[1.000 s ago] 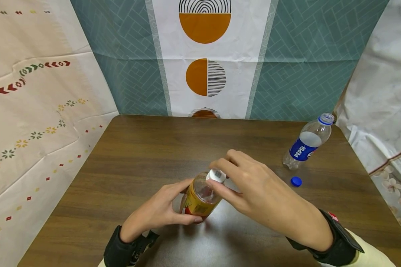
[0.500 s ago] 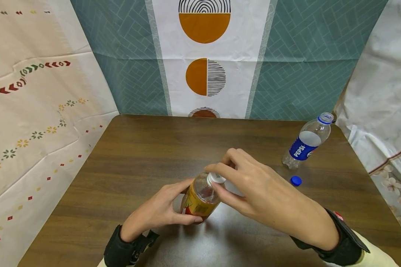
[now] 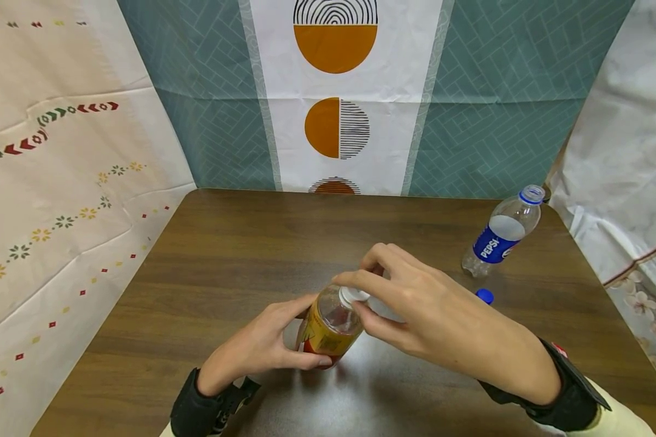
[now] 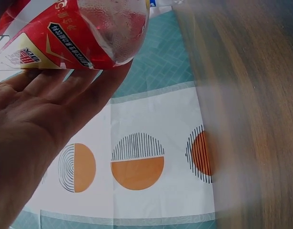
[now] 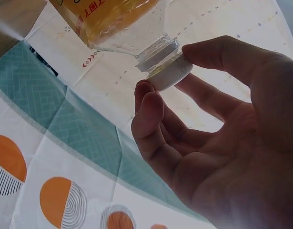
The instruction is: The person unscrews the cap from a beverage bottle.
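Observation:
A clear plastic drink bottle (image 3: pixel 329 332) with a yellow and red label stands on the table in front of me. My left hand (image 3: pixel 268 341) grips its body from the left, the thumb across the near side. In the left wrist view, fingers curve beneath the red label (image 4: pixel 65 40). My right hand (image 3: pixel 421 303) pinches the white cap (image 3: pixel 354 295) at the bottle's mouth between thumb and fingertips. The right wrist view shows the cap (image 5: pixel 171 75) at the end of the bottle neck (image 5: pixel 158 53); whether it is threaded on, I cannot tell.
An uncapped Pepsi bottle (image 3: pixel 497 241) with a blue label stands at the table's back right. A loose blue cap (image 3: pixel 485 295) lies in front of it, partly behind my right hand. The wooden table (image 3: pixel 240 243) meets hanging cloths at its back and sides.
My right hand has turned around the white cap, its fingers shifting slightly leftward over the top and its wrist moving outward to the right. The left hand and bottle have stayed nearly still.

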A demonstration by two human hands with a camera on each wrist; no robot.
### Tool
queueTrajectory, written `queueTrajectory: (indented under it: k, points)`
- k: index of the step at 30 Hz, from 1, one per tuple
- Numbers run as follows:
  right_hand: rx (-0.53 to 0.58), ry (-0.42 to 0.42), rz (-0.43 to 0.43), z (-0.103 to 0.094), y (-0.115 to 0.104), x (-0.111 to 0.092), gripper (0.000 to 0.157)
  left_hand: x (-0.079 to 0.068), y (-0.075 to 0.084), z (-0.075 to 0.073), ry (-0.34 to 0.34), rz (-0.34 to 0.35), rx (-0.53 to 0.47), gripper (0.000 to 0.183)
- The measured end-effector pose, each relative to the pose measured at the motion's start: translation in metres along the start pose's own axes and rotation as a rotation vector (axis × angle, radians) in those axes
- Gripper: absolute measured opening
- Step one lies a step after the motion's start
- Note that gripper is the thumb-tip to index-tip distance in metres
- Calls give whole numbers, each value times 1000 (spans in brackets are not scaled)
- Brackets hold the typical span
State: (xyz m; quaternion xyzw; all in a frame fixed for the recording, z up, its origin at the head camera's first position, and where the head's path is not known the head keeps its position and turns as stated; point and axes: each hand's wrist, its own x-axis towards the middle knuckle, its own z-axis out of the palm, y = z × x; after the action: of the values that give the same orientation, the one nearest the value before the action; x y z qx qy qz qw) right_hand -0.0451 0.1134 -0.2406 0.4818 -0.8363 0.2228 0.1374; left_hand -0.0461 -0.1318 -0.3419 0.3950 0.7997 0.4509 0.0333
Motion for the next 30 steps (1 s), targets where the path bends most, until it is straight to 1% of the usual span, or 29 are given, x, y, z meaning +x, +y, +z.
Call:
queueTrajectory:
  k: [6, 12, 17, 20, 24, 27, 30]
  points:
    - [4, -10, -23, -2, 1, 0, 31, 0, 0, 0, -6, -7, 5, 69]
    - [17, -5, -46, -9, -2, -1, 33, 0, 0, 1, -5, -5, 7, 69]
    - [12, 11, -39, -13, -2, -2, 34, 0, 1, 1, -2, -16, 5, 68]
    - [4, 24, -41, -15, -1, -3, 34, 0, 0, 1, 2, -8, 6, 68]
    - [4, 22, -24, -17, 2, -6, 35, 1, -1, 1, 0, -13, 7, 68]
    - [-1, 16, -7, -19, 4, -9, 35, 1, -1, 2, -2, -32, 6, 68]
    - [-13, 27, -3, -20, 7, -11, 34, 2, -2, 2, -2, -31, 14, 67]
